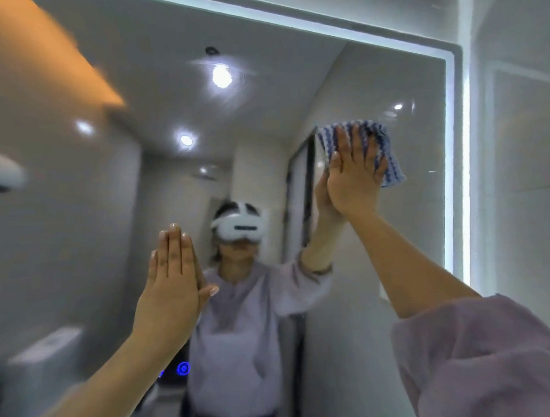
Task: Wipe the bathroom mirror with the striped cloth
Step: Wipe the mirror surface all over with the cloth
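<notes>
Right hand (354,180), fingers straight, presses soft, limp blue-white striped cloth (392,168) on lit-edged glass mirror (424,98), left hand (171,285) flat, empty; prob. needs whole-palm pressure or cloth slips.

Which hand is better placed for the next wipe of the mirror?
Right. The right hand presses the cloth flat against the mirror near its upper right corner. The left hand rests bare on the glass lower down, with no cloth under it.
</notes>
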Motion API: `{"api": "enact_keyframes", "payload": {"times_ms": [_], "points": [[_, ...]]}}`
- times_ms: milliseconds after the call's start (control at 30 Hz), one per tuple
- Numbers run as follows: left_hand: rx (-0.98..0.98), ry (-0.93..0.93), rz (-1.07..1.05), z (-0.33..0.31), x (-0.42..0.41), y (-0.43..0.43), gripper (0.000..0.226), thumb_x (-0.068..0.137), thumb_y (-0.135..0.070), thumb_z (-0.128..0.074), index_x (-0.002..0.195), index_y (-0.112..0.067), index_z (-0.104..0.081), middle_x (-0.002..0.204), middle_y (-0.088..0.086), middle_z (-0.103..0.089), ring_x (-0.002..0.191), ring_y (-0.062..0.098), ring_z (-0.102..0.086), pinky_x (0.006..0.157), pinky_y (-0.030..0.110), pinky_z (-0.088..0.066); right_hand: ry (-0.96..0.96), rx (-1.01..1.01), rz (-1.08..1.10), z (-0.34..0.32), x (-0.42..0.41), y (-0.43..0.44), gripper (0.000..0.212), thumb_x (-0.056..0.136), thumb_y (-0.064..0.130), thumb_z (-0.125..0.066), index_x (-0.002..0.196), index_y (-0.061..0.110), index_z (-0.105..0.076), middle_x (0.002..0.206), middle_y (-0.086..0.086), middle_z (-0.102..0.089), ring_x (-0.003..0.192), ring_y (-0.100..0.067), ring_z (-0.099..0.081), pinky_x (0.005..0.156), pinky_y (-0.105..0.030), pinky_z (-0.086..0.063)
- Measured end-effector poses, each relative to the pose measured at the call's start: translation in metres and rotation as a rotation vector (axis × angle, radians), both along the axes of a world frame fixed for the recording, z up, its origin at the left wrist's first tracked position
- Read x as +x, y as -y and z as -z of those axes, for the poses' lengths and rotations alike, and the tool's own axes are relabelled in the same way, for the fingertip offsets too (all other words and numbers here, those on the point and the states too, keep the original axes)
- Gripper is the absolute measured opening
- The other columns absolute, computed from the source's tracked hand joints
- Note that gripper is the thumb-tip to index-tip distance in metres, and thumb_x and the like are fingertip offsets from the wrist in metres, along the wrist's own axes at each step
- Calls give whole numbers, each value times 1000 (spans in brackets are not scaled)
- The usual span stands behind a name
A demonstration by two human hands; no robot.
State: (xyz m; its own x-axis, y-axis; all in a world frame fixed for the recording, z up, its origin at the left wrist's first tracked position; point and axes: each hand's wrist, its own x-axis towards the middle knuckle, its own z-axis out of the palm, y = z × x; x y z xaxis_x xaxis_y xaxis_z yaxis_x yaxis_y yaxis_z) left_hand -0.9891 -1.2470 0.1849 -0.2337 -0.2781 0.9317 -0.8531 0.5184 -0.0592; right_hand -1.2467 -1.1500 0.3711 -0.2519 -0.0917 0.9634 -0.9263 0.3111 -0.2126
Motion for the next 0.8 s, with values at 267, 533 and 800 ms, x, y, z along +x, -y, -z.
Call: {"api": "enact_keyframes", "payload": {"times_ms": [267,533,800], "points": [[8,-9,17,1,2,-1,92,81,-50,-49,138,16,-19,147,35,-21,136,47,-23,107,55,-29,-425,143,-91,105,60,18,52,98,34,-30,149,30,-29,158,2,-24,147,-28,-16,116,-54,-12],[-21,-6,51,3,1,4,90,84,-53,-46,138,15,-20,146,35,-22,136,47,-21,107,55,-26,-684,330,-83,127,13,2,48,99,34,-26,147,38,-28,156,9,-25,145,-22,-22,117,-46,-12],[-14,-16,35,2,2,2,90,83,-45,-54,138,16,-19,147,35,-21,136,47,-22,105,57,-30,154,22,25,64,-54,-19,53,100,39,-12,150,31,4,162,1,2,148,-22,4,118,-43,6]]}}
